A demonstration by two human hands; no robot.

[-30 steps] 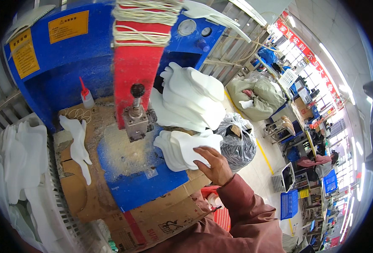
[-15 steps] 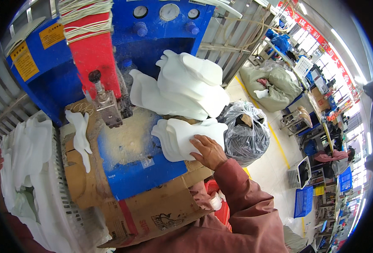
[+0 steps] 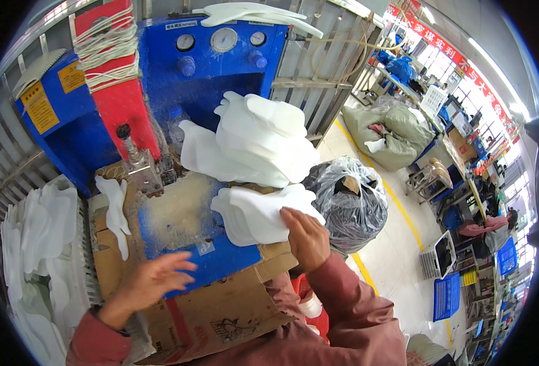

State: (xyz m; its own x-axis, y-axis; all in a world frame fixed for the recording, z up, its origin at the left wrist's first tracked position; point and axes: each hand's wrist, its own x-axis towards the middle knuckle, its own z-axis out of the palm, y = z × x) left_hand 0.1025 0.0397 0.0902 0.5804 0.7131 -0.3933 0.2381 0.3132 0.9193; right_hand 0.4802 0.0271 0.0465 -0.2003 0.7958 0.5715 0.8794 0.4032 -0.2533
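Observation:
A small stack of white, hand-shaped flat pieces [image 3: 251, 213] lies at the near right of the worktop, partly over its blue sheet [image 3: 214, 262]. My right hand [image 3: 307, 238] is at the stack's right end, its fingers bent over the edge of the top white piece; the thumb is hidden. Over the cardboard at the near left, my left hand [image 3: 160, 279] hangs in the air, fingers spread and holding nothing. Behind the small stack stands a taller pile of similar white pieces [image 3: 257, 140]. One narrow white piece [image 3: 116, 213] lies alone on the cardboard at the left.
A red press arm [image 3: 117, 91] with a metal head [image 3: 142, 171] reaches over the worktop from a blue machine [image 3: 221, 61] with gauges. At the left, a white crate [image 3: 89, 256] holds many white pieces. A filled clear plastic bag [image 3: 355, 213] stands at the right.
My left hand has come from the crate at the far left to the worktop's near side. My right hand has shifted from lying on the stack to its right edge, fingers more bent.

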